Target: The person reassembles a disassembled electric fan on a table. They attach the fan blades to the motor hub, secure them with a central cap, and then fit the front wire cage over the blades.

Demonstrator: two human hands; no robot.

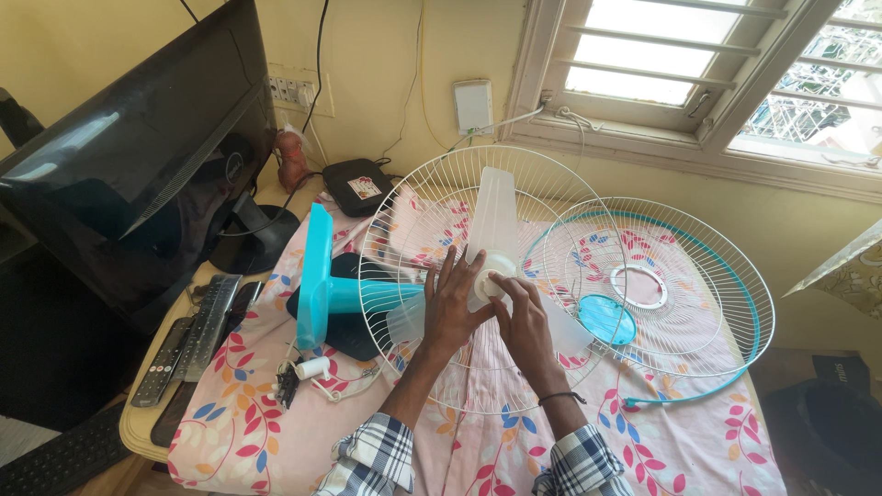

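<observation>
The person's left hand (452,308) lies flat with its fingers spread on the white fan blades (493,220), right by the round white hub (490,276) in the middle. The right hand (524,317) sits just beside it, with its grip curled around the hub's lower edge. The left grip is open and holds nothing; it only presses down.

The blades lie inside the white wire back guard (395,220), like food in a bowl. The two hands reach into that bowl. To the left of the left hand, the teal fan stand (322,276) sticks out sideways on a dark base.

To the right of the right hand lies the front guard (680,294), a wire ring with a teal rim. It overlaps the back guard's edge. A round teal cap (606,319) rests under its wires.

Everything sits on a table with a pink flowery cloth (680,450). There is free cloth near the person's sleeves.

Further left stand a black screen (138,156) and remote controls (184,340). A white plug (312,367) lies near the left wrist.
</observation>
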